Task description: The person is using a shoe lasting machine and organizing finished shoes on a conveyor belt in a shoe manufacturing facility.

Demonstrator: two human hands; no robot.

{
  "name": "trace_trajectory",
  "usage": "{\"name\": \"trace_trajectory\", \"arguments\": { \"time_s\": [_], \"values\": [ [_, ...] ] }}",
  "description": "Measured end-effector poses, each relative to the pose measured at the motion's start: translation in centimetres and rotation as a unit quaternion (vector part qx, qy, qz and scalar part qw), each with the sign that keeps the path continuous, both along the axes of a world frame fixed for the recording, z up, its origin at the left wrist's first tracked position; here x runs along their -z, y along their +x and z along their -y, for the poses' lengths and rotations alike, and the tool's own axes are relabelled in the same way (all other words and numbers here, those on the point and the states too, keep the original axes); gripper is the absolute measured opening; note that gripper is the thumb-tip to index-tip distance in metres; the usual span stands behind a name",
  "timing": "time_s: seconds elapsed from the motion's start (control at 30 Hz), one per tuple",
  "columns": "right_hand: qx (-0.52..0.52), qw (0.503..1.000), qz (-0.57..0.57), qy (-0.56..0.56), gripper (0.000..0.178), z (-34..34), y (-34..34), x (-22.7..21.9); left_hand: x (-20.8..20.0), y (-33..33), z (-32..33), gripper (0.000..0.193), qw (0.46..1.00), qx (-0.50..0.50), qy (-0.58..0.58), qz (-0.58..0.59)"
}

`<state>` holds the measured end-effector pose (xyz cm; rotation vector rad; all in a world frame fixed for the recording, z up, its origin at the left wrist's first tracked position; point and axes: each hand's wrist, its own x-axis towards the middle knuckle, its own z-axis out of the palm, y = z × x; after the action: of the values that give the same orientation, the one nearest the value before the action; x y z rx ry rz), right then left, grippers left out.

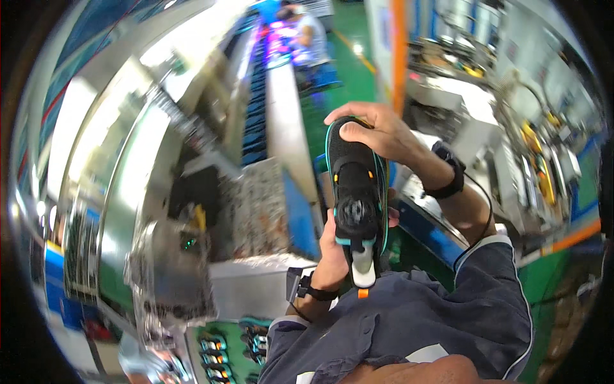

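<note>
A black shoe with teal trim and small orange accents is held upright before my chest, its toe pointing away from me. My right hand is closed over the toe end, thumb pressed on the upper. From below, my left hand wraps round the middle and heel part, with fingertips showing at the far side. A pale, glossy piece sits in the heel opening, and an orange tab sticks out under it. The sole is turned away and hidden. Dark straps with devices circle both wrists.
To the left stands a large machine beside a worn, speckled work surface. A conveyor runs away toward a seated person. Several similar shoes lie at lower left near another person. A tool-laden bench is at right.
</note>
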<state>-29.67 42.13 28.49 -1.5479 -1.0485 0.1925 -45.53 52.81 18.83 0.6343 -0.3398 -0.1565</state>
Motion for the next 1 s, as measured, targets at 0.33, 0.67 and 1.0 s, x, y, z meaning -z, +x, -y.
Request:
{"name": "trace_trajectory", "arguments": {
  "time_s": [0.33, 0.67, 1.0],
  "values": [
    [0.317, 0.924, -0.143, 0.16, 0.078, 29.8, -3.7, 13.8, 3.8, 12.8, 24.0, 0.04, 0.95, -0.124, 0.282, 0.055],
    [0.69, 0.67, -0.186, 0.199, 0.054, 50.3, -4.8, 19.3, 12.2, 29.9, 47.4, 0.071, 0.902, 0.056, 0.428, 0.021],
    [0.836, 0.535, -0.102, 0.062, 0.055, 55.5, -5.2, 18.6, 22.6, 46.8, 60.6, 0.075, 0.72, -0.112, 0.672, 0.13]
  ]
}}
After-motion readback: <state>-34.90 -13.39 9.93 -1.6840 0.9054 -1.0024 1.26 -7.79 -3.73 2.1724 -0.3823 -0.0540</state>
